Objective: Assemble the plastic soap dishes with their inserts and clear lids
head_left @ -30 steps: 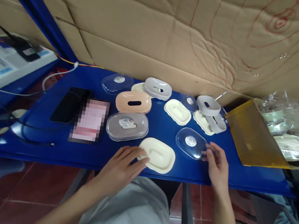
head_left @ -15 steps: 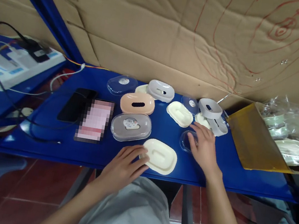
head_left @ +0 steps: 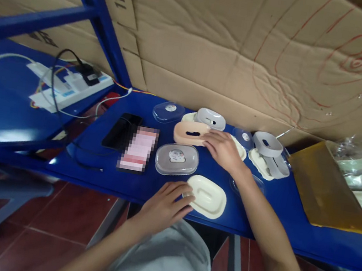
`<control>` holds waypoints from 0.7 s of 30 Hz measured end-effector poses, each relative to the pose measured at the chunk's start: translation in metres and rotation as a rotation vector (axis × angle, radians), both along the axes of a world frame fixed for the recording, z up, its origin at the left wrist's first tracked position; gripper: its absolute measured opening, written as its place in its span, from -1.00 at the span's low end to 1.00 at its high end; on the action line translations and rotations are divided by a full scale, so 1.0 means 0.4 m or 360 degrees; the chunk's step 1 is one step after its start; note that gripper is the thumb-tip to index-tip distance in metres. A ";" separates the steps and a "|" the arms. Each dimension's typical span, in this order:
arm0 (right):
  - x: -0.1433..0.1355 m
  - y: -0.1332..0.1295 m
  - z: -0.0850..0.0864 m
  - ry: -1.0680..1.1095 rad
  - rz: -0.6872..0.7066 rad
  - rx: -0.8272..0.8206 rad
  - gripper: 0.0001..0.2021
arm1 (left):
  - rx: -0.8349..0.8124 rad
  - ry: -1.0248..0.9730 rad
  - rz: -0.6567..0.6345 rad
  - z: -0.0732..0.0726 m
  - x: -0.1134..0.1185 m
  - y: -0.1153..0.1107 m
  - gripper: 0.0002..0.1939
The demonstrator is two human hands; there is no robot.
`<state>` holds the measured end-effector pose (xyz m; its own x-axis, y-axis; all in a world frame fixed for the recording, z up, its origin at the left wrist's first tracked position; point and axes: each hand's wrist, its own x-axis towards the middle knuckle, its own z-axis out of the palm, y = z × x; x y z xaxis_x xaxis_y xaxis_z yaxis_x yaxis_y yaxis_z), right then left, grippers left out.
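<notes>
My left hand (head_left: pixel 168 202) has its fingers pinched on the left edge of a cream oval tray (head_left: pixel 207 197) near the table's front edge. Further back, my right hand (head_left: pixel 222 149) reaches the right end of a peach oval dish (head_left: pixel 188 133) with a dark slot, its fingertips on the rim. Between the two lies a grey dish under a clear lid (head_left: pixel 177 159) with a round label. Behind the peach dish sit a light grey dish (head_left: pixel 210 118) and a clear lid (head_left: pixel 168 112). Another clear lid (head_left: pixel 247 183) is partly hidden by my right forearm.
Grey dishes (head_left: pixel 267 144) and cream trays are grouped at the back right. An open box (head_left: pixel 314 185) of wrapped pieces stands at the right. Two phones, one black (head_left: pixel 121 131), lie left. A power strip (head_left: pixel 70 91) with cables is further left; cardboard (head_left: pixel 197 41) lines the back.
My right hand has moved left and back, from the clear lid to the peach dish. My left hand stays at the cream tray. The view has shifted to the left.
</notes>
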<state>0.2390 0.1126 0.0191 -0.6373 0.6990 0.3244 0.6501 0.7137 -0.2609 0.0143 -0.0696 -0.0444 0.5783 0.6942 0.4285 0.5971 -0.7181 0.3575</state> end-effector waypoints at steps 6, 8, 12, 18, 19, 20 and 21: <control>0.161 -0.279 0.031 0.0482 -0.0385 0.0108 -0.73 | 0.0003 -0.0235 -0.0020 0.009 -0.007 -0.004 -0.57; 0.182 -0.387 0.018 0.0491 -0.0439 0.0067 -0.67 | 0.0034 -0.0320 0.0011 0.022 -0.010 0.003 -0.52; 0.178 -0.544 -0.046 0.0489 -0.0396 0.0058 -0.49 | 0.0033 -0.0239 -0.0097 0.048 -0.013 0.027 -0.47; 0.156 -0.611 -0.122 0.0455 -0.0375 0.0079 -0.39 | -0.0031 -0.0090 -0.0256 0.046 -0.016 0.047 -0.63; 0.155 -0.611 -0.125 0.0427 -0.0369 0.0079 -0.40 | -0.0036 -0.0085 -0.0252 0.044 -0.016 0.046 -0.66; 0.153 -0.609 -0.126 0.0393 -0.0356 0.0087 -0.40 | -0.0033 -0.0084 -0.0242 0.042 -0.017 0.046 -0.68; 0.152 -0.606 -0.125 0.0358 -0.0339 0.0102 -0.42 | -0.0024 -0.0090 -0.0228 0.040 -0.018 0.045 -0.71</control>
